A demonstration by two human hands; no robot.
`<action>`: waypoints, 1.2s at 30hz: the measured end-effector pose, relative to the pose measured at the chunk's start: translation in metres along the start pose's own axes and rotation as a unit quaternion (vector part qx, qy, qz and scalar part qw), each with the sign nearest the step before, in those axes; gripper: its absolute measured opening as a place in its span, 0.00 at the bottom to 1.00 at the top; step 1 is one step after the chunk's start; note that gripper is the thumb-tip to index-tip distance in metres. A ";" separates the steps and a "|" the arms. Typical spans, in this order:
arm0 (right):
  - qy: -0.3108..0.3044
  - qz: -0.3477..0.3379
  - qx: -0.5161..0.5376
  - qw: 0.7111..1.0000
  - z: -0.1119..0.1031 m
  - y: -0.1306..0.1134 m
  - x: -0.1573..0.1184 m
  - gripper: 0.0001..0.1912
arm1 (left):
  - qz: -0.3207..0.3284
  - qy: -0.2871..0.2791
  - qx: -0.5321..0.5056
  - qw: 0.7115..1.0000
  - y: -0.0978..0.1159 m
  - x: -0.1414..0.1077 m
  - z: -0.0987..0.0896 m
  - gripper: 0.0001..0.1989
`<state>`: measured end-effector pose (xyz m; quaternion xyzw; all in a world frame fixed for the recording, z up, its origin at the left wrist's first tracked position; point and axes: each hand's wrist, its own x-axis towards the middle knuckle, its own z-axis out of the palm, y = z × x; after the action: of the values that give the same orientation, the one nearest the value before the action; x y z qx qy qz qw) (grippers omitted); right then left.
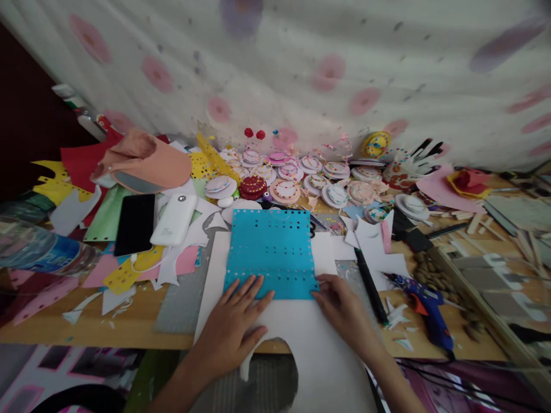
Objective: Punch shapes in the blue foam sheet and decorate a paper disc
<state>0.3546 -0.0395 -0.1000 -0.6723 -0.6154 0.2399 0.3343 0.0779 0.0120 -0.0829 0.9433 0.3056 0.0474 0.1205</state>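
A blue sheet [271, 246] with rows of punched holes, possibly craft paper or foam, lies over a larger white sheet [327, 344]. My left hand [235, 321] rests flat with fingers spread on the blue sheet's lower left edge. At its lower right corner, my right hand [342, 312] has thumb and fingers pinched together on the edge. A rounded piece is cut out of the white sheet's front part, which hangs past the table edge. Just right of the sheets lies a black marker [371, 287].
Several small decorated paper hats [286, 190] line the back. A blue glue gun [426, 310] sits right. A black phone [135, 223], white power bank [174, 219], plastic bottle [47, 249] and peach cap [148, 160] are left, among paper scraps. A wooden tray [469, 301] stands far right.
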 end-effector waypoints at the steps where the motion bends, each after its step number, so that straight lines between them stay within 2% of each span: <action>1: 0.002 -0.005 0.000 1.000 0.000 0.001 -0.002 0.13 | 0.000 0.000 -0.005 1.000 -0.001 0.000 0.000 0.31; 5: 0.009 -0.049 -0.020 0.999 0.001 0.002 -0.006 0.18 | 0.003 -0.002 -0.016 1.000 -0.002 0.001 0.000 0.33; 10: 0.048 -0.049 -0.010 0.998 -0.001 0.003 -0.007 0.08 | 0.003 -0.007 -0.013 1.000 -0.001 0.002 -0.002 0.33; 13: 0.045 -0.070 0.000 0.997 -0.003 0.005 -0.010 0.07 | 0.000 -0.009 -0.012 1.000 -0.001 0.002 -0.002 0.32; 18: 0.046 -0.094 -0.051 0.993 -0.003 0.009 -0.010 0.06 | -0.002 -0.015 -0.012 1.000 -0.002 0.002 -0.003 0.31; 23: 0.034 -0.090 -0.069 0.993 -0.003 0.005 -0.003 0.06 | -0.015 0.000 -0.013 1.000 0.004 0.008 -0.009 0.27; 27: -0.008 -0.068 -0.015 0.998 -0.004 -0.006 -0.003 0.18 | -0.030 0.022 0.004 0.999 0.014 0.012 -0.006 0.27; 29: 0.001 -0.038 0.015 0.999 0.000 -0.011 -0.002 0.21 | -0.035 0.029 0.015 0.999 0.018 0.013 -0.001 0.28; 31: 0.026 -0.009 0.021 0.999 0.007 -0.014 0.001 0.20 | -0.035 0.032 0.024 0.999 0.020 0.013 0.003 0.28; 34: 0.057 0.010 -0.030 0.998 0.017 -0.013 0.008 0.17 | -0.038 0.036 0.034 0.998 0.019 0.012 0.007 0.29; 36: 0.055 0.008 -0.072 0.996 0.021 -0.010 0.011 0.16 | -0.038 0.038 0.036 0.998 0.017 0.011 0.008 0.29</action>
<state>0.3336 -0.0248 -0.1056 -0.7115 -0.6067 0.1602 0.3162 0.0976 0.0033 -0.0863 0.9323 0.3470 0.0680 0.0764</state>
